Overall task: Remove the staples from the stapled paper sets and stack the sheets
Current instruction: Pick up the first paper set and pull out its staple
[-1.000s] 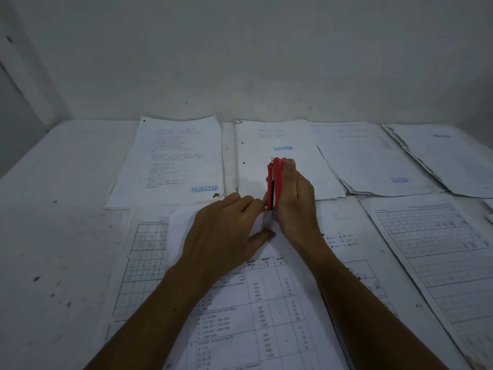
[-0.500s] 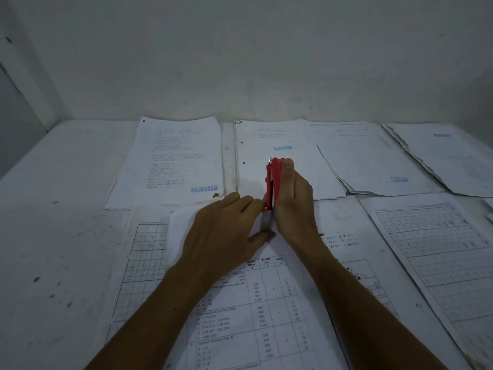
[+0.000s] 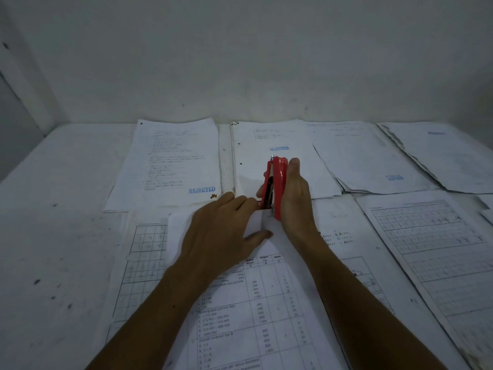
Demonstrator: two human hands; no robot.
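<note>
Head view: the left hand (image 3: pixel 224 231) lies flat, fingers spread, pressing the stapled paper set (image 3: pixel 256 303) at 6 o'clock on the bench (image 3: pixel 53 236). The right hand (image 3: pixel 294 198) curls round a red plastic stapler (image 3: pixel 274 186) at the thin sheets' top corner. The staple is probably being pried; next, lift gently.

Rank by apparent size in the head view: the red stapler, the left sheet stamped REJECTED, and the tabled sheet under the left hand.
1. Tabled sheet: largest, though it is nearest the camera.
2. Left sheet stamped REJECTED.
3. Red stapler: clearly smallest, held in the right hand.
</note>
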